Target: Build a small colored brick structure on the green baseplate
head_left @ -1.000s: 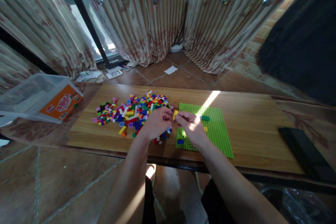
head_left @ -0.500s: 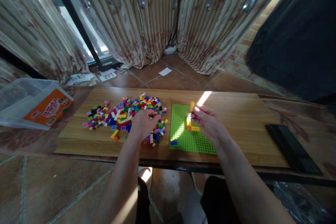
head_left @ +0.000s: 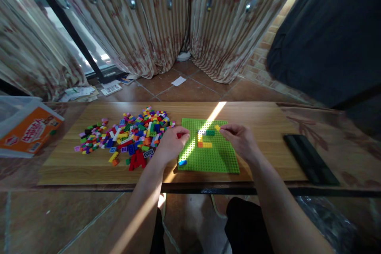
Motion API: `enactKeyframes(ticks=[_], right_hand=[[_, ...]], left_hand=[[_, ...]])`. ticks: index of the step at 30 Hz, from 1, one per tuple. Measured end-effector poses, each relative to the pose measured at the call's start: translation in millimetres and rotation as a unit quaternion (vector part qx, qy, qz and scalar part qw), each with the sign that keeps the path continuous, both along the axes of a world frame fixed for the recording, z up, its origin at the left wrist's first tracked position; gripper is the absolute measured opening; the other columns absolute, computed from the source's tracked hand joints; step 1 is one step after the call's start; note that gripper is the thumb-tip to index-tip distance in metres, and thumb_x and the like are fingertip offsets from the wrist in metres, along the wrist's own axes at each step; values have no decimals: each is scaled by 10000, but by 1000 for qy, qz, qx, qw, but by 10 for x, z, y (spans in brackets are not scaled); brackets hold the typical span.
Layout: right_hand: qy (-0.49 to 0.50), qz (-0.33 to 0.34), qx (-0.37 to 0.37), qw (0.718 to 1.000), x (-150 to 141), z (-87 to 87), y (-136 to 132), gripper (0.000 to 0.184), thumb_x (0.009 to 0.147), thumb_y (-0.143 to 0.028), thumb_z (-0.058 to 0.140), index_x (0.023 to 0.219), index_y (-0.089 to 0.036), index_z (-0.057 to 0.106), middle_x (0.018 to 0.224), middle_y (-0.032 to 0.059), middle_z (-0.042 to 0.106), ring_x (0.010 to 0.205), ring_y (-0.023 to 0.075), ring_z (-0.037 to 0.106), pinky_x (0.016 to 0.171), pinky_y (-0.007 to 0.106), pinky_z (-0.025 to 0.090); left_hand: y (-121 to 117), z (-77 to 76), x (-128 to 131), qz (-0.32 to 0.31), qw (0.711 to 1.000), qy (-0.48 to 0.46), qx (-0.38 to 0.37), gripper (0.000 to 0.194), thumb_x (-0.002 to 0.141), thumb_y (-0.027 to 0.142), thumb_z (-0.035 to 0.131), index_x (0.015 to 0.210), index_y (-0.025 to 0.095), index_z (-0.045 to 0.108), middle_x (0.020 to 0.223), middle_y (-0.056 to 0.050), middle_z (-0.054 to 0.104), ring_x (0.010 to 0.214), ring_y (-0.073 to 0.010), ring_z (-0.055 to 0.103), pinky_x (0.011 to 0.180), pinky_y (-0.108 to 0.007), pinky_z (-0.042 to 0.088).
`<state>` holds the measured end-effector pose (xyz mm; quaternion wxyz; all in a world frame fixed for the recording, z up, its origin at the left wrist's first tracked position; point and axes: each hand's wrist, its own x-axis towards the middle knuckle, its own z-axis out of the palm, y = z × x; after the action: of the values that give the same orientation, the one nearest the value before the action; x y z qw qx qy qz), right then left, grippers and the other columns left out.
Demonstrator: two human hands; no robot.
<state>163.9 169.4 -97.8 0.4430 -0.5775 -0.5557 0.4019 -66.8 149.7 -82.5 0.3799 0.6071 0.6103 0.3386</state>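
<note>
My right hand (head_left: 239, 139) pinches a yellow brick (head_left: 217, 127) over the right part of the green baseplate (head_left: 208, 160). On the plate, an open-sided outline is built from an orange brick (head_left: 200, 145), a yellow brick (head_left: 207, 145), a dark green brick (head_left: 210, 132) and pale pieces at the corner. A loose-looking blue brick (head_left: 182, 162) lies at the plate's lower left corner. My left hand (head_left: 172, 143) is closed at the plate's left edge, beside the brick pile (head_left: 131, 135). A small red patch shows between its thumb and fingers, too small to name.
A clear plastic box (head_left: 20, 107) with an orange label stands at the left end of the wooden board (head_left: 262, 166). To the right lies a flat black object (head_left: 309, 158). Curtains hang beyond the bench, and papers (head_left: 111, 88) lie on the floor.
My left hand has left the pile and moved right to the plate's edge. My right hand has moved off the outline with the yellow brick, uncovering the dark green brick. The view has shifted right.
</note>
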Motion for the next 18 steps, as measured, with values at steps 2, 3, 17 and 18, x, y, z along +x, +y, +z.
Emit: enactKeyframes(ticks=[2, 3, 17, 18], right_hand=[[0, 9, 0, 1000, -4, 3, -11, 163, 680, -332, 685, 724, -176, 704, 652, 12, 664, 593, 121, 552, 572, 275, 426], [6, 12, 0, 1000, -21, 12, -22, 169, 685, -335, 681, 728, -173, 705, 654, 13, 663, 595, 122, 554, 574, 275, 429], [-68, 69, 83, 992, -755, 139, -187, 176, 803, -307, 600, 872, -192, 713, 784, 43, 724, 665, 167, 640, 646, 309, 497], [-58, 76, 89, 991, -793, 143, -188, 181, 810, -302, 591, 881, -189, 713, 797, 49, 728, 677, 172, 647, 656, 313, 504]], left_hand=[[5, -1, 76, 11, 995, -95, -42, 156, 742, 144, 619, 880, 151, 691, 836, -67, 700, 745, -160, 615, 713, -294, 477], [5, 5, 108, 18, 986, -154, -68, 186, 735, 114, 616, 906, 150, 681, 839, -67, 696, 748, -153, 618, 717, -289, 483], [-10, 45, 153, 18, 840, -500, -208, 178, 892, 224, 534, 795, 113, 634, 761, -76, 665, 669, -113, 626, 692, -261, 530], [-17, 45, 136, 21, 841, -502, -203, 147, 876, 188, 549, 781, 113, 633, 759, -69, 665, 673, -110, 627, 698, -257, 528]])
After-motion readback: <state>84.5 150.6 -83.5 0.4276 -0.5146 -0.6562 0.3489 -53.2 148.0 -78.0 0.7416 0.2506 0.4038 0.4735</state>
